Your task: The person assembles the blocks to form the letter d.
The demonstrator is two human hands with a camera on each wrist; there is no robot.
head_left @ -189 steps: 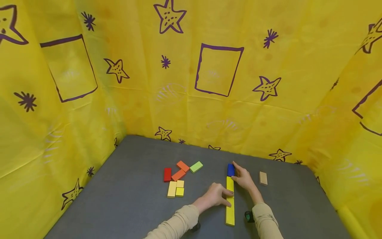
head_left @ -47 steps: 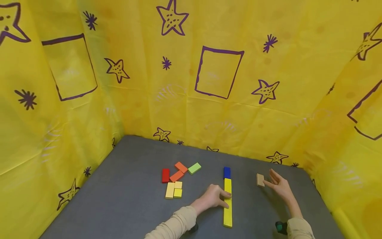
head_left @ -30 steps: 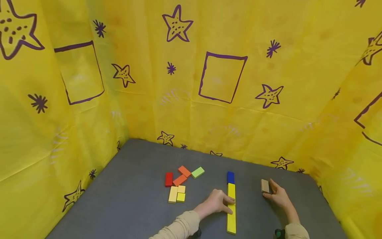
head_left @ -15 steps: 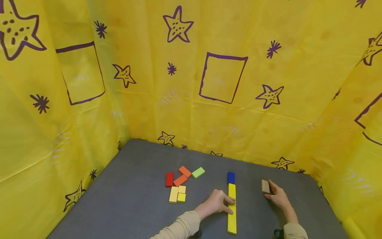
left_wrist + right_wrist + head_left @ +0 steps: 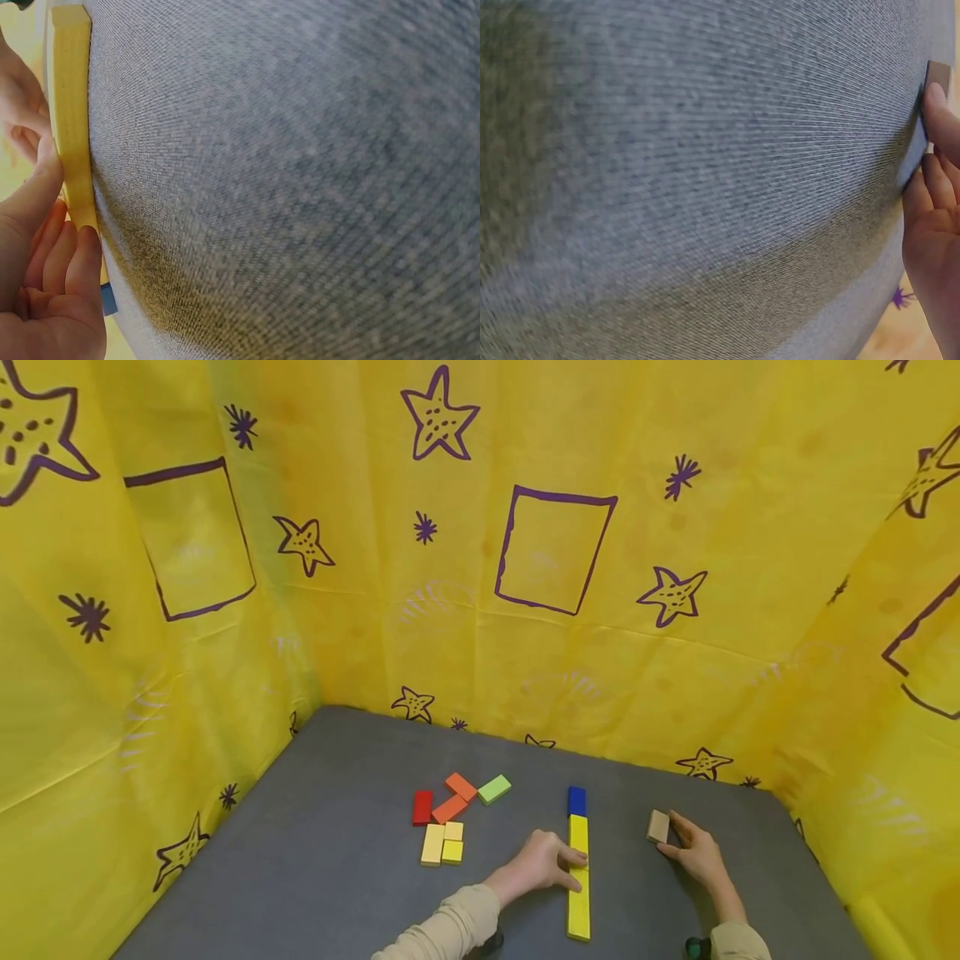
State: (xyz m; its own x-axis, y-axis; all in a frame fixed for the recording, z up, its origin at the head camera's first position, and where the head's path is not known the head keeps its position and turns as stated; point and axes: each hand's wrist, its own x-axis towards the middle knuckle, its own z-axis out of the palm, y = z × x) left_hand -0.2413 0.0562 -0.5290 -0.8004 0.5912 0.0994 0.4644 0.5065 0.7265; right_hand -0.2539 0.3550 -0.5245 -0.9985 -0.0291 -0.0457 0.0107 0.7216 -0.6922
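My left hand (image 5: 540, 862) lies across the row of two long yellow blocks, its thumb and a finger on them near their joint. The nearer yellow block (image 5: 578, 906) and the farther yellow block (image 5: 577, 832) stand end to end. A blue block (image 5: 577, 801) continues the row at the far end. To the right, my right hand (image 5: 699, 852) pinches a plain wooden block (image 5: 657, 827) at its right side. In the right wrist view, the thumb of the right hand (image 5: 937, 217) presses on the wooden block (image 5: 937, 71), which is partly hidden.
Left of the row lie a red block (image 5: 422, 807), two orange blocks (image 5: 450, 808), a light green block (image 5: 494, 789), two pale tan blocks (image 5: 432, 845) and a small yellow block (image 5: 452, 852). Yellow printed cloth (image 5: 465, 643) walls in the grey table (image 5: 322, 860).
My right hand has left the blue block and gone right to the wooden block, which it now grips. That block has just turned slightly and shifted left. My left hand stays on the yellow blocks.
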